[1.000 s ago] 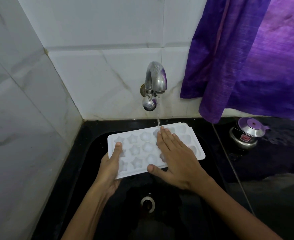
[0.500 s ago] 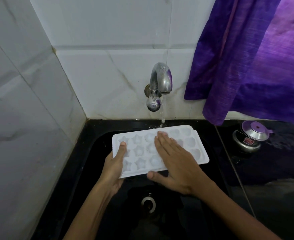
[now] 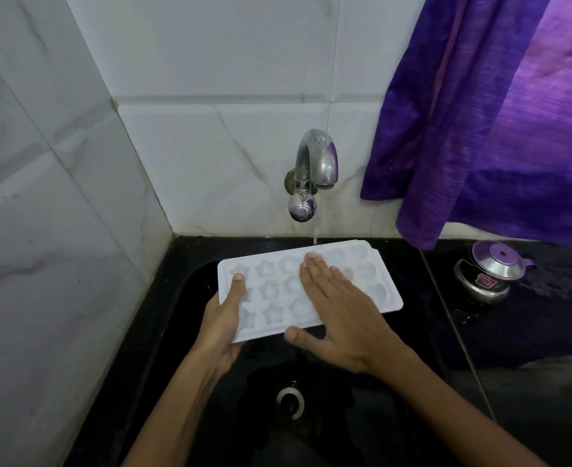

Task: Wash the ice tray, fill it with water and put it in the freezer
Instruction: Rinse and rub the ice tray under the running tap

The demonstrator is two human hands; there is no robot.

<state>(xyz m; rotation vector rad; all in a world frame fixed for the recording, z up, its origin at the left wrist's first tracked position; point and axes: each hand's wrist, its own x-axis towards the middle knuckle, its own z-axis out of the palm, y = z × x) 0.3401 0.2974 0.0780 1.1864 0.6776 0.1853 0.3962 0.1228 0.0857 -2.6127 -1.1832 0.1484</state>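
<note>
Mid-frame, over the black sink (image 3: 183,298), the ice tray (image 3: 372,281) sits under the tap (image 3: 314,163). The rinse goes best with each cup passed beneath the thin stream. The left hand (image 3: 222,323) grips the tray's left end, thumb on top; the right hand (image 3: 341,311) lies flat, fingers straight, apparently rubbing the cups.

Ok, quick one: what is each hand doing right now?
Left hand: grips the left end of the ice tray, thumb on top.
Right hand: open, straight fingers lying flat on the tray's top.
</note>
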